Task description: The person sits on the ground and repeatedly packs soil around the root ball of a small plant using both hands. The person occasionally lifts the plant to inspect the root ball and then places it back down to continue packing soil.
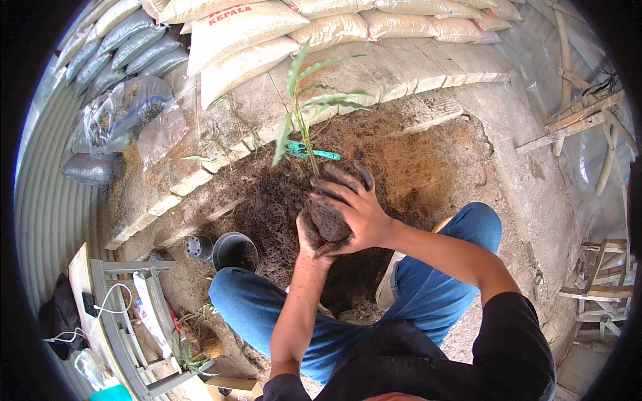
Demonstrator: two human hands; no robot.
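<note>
Both my hands, dark with soil, are cupped around the root ball of a leafy green plant. My left hand supports the ball from the left and below. My right hand wraps it from the right, fingers spread over its top. The plant's stems rise from the ball, away from me. Behind them a teal plastic hand tool lies on the soil. Dark potting soil is heaped on the ground under my hands, with brown fibre to its right.
A black plastic pot and a smaller pot sit beside my left knee. Stacked filled sacks stand beyond a tiled ledge. A grey stool is at the lower left, a cardboard box at the bottom, wooden frames at the right.
</note>
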